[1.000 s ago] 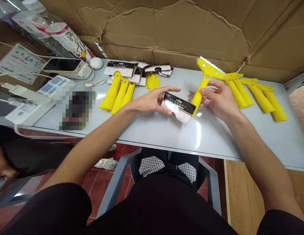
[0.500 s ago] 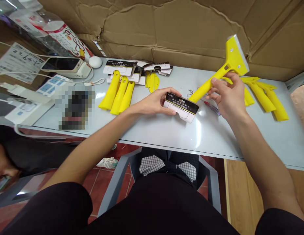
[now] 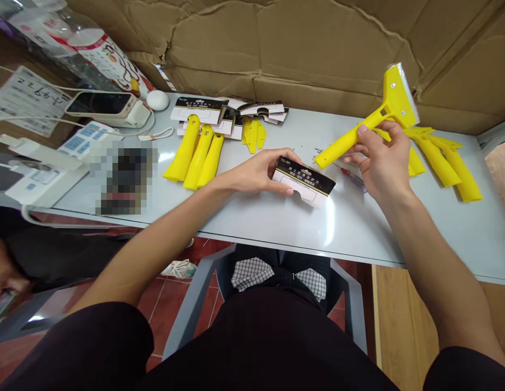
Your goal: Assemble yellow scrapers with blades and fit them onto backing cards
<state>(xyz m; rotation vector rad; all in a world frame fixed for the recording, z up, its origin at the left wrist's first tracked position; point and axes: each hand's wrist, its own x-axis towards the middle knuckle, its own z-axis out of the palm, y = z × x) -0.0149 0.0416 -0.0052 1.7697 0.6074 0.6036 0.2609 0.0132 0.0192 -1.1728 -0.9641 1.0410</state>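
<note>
The long, yellow, T-shaped scraper (image 3: 373, 118) looks to be smooth plastic edged in shiny metal, the folded, rectangular black-and-white card (image 3: 304, 182) sleek printed paper, the flat, pale-grey tabletop (image 3: 244, 220) glossy and reflective, and the big, upright brown sheet (image 3: 293, 60) matt, creased cardboard.

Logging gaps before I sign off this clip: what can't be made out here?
All in the head view:
Left hand: some fingers hidden behind the card.
A yellow handle: partly hidden by the right hand.
Small metal pieces: too small to count.
Dark object at left: obscured by pixelation.
Other person's hand: cut by left edge.
</note>
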